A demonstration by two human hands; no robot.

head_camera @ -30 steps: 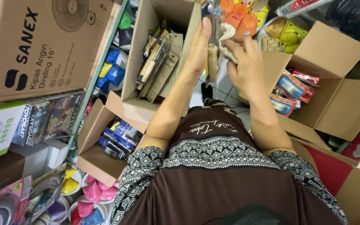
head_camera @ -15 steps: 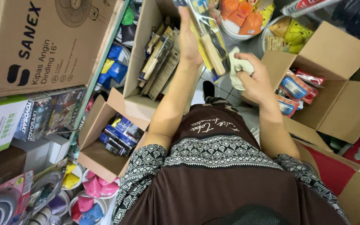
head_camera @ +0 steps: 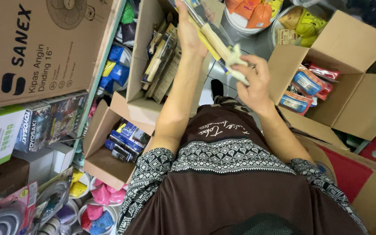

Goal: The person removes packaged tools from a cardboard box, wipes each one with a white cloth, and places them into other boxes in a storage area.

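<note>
My left hand point(head_camera: 189, 30) holds up a clear-wrapped tool with a pale wooden handle point(head_camera: 216, 41) over the middle cardboard box point(head_camera: 138, 78). That box stands full of similar packaged wooden-handled tools point(head_camera: 162, 65). My right hand point(head_camera: 251, 80) grips the lower end of the same handle with a crumpled pale cloth point(head_camera: 236, 61) bunched against it. Both arms reach forward from my brown patterned shirt.
A large fan carton point(head_camera: 35, 48) sits on the left shelf above smaller boxed goods point(head_camera: 44, 119). An open box of blue packs point(head_camera: 122, 139) lies low left. Another open box with red and blue packets point(head_camera: 307, 82) stands right. Buckets of orange and yellow bags point(head_camera: 257, 13) are ahead.
Both hands have moved lower and apart along the tool. The right hand with the cloth has slid down to the handle's end, and the view has drifted slightly.
</note>
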